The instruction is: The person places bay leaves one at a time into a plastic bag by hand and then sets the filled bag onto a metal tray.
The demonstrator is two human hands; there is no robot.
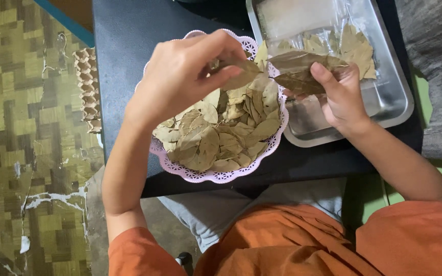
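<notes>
both hands work above the dark counter (129,61), a little apart from each other. the left hand (182,76) hovers over the far rim of the pink lace-edged basket (200,176), its thumb and fingers pinched shut on one dried bay leaf (244,76); that leaf lies nearly level, its long axis running left to right, its tip aimed at the other hand. the right hand (341,99) is clamped on a small stack of larger brown leaves (302,74), held over the near left part of the steel tray (394,102); their long axis also runs left to right, tips toward the left hand, almost meeting the single leaf.

the basket sits close to the counter's near edge and is heaped with pale green leaves (221,133); its right rim is just beside the tray's left rim. the tray reaches toward the counter's right edge and carries a clear plastic bag (302,20) and more leaves (356,48) at its far side. bare counter shows to the left of the basket, up to the left edge. beyond that edge a piece of brown corrugated card (88,87) lies on the patterned floor (27,128). the person's orange shirt (282,240) sits just below the near edge.
</notes>
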